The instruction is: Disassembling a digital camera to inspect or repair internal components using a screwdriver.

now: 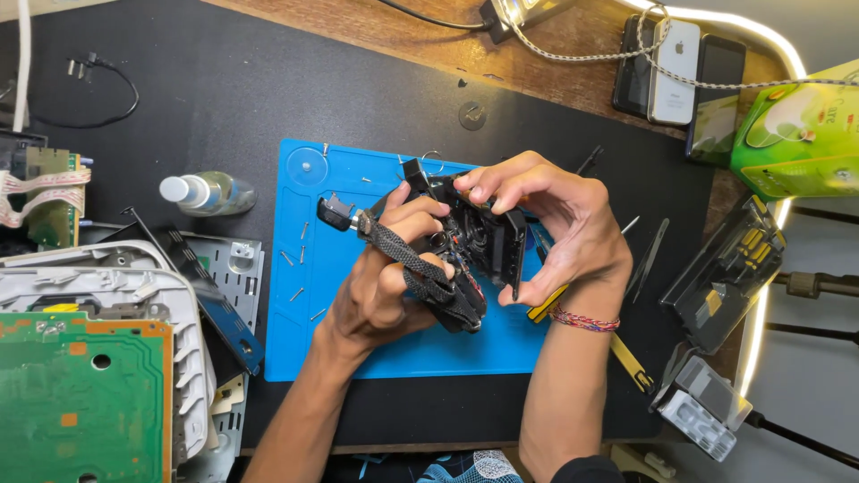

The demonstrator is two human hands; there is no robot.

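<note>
Both my hands hold a black camera-like device [479, 237] with a woven black strap [416, 268] above a blue work mat [322, 331]. My left hand [385, 286] grips the device from below and the left, with the strap running across its fingers. My right hand [559, 228] wraps over the top and right side of the device, fingertips on its upper edge. Several small screws [302, 231] lie loose on the mat to the left. A yellow-handled tool [546, 306] lies on the mat under my right wrist.
A small clear bottle [208, 193] lies left of the mat. A green circuit board [82, 402] and white casing parts [107, 286] fill the lower left. Tweezers [650, 258], black parts [725, 277], phones [673, 72] and a green box [801, 134] sit to the right.
</note>
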